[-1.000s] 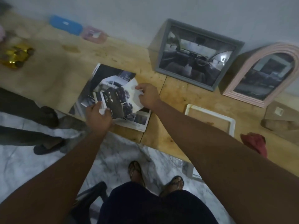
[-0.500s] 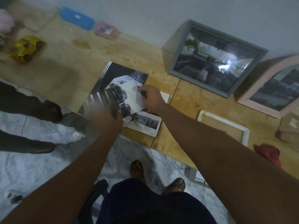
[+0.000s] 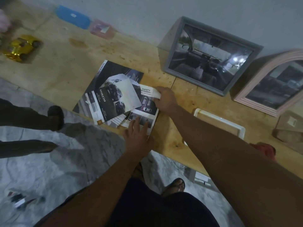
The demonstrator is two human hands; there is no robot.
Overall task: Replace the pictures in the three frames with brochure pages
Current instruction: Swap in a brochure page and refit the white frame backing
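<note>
Tabletop [image 3: 65, 69]: was pale bare wood, matt, grainy and stained.
Brochure pages [image 3: 105, 76]: were printed paper with a slight sheen.
Grey frame [image 3: 174, 46]: had a matt painted rim; its pane was glossy and mirrored light spots.
Toy car [image 3: 21, 46]: was shiny metallic gold.
Floor [image 3: 49, 169]: looked smooth and marble-veined.
</note>
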